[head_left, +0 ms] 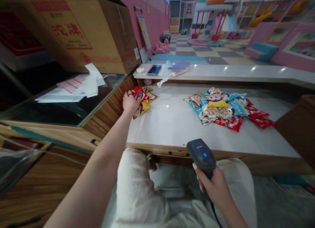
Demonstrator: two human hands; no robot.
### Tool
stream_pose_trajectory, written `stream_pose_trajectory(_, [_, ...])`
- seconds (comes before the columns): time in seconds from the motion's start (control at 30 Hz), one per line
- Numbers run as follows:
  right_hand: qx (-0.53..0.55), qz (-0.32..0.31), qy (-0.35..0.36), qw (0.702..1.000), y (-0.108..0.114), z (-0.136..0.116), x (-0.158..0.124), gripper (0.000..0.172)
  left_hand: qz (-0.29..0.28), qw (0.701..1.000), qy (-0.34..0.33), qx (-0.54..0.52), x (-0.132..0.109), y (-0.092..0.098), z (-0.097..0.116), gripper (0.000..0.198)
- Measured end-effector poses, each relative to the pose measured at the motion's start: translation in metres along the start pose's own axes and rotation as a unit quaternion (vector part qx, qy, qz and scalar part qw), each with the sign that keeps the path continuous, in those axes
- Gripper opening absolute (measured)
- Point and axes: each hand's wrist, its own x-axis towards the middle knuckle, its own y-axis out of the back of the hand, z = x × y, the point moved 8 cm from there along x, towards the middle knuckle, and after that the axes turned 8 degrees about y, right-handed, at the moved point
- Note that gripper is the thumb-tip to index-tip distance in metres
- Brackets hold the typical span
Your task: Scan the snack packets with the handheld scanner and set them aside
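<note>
My right hand (pixel 214 185) is wrapped round the handle of a black barcode scanner (pixel 199 152), which shows a lit blue light on top and has a dark cable hanging below. Out at the desk's left side, my left hand (pixel 131 102) has its fingers curled on a red snack packet (pixel 141 92). Yellow snack packets (pixel 142 107) lie under and beside it; the fingertips are partly hidden. On the right half of the desk lies a loose heap of blue, yellow and red snack packets (pixel 222 106).
The white desk (pixel 162 126) has a raised shelf (pixel 209 72) behind it, bearing blurred-out items and a white cable (pixel 163 79). A big cardboard box (pixel 81 34) and papers (pixel 73 88) rest on the glass counter at left. A brown box-like object (pixel 299 129) stands at right.
</note>
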Motion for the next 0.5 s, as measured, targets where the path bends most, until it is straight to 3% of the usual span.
stream_pose_trajectory(0.17, [-0.004,-0.005,0.002,1.0,0.002,-0.004,0.0,0.045,-0.013,1.0,0.002,-0.021,-0.009,-0.011,0.0,0.063])
stream_pose_trajectory(0.33, [-0.015,-0.014,0.012,1.0,0.002,-0.016,0.0,0.046,-0.004,0.995,-0.02,-0.096,-0.033,0.0,0.002,0.055])
stream_pose_trajectory(0.43, [-0.018,-0.024,0.01,1.0,0.003,-0.016,0.001,0.046,0.0,0.979,-0.033,-0.2,-0.051,0.014,0.008,0.053])
stream_pose_trajectory(0.5, [-0.015,-0.043,0.003,0.999,0.001,-0.013,0.001,0.048,-0.052,0.946,-0.016,-0.32,-0.069,0.011,0.012,0.053])
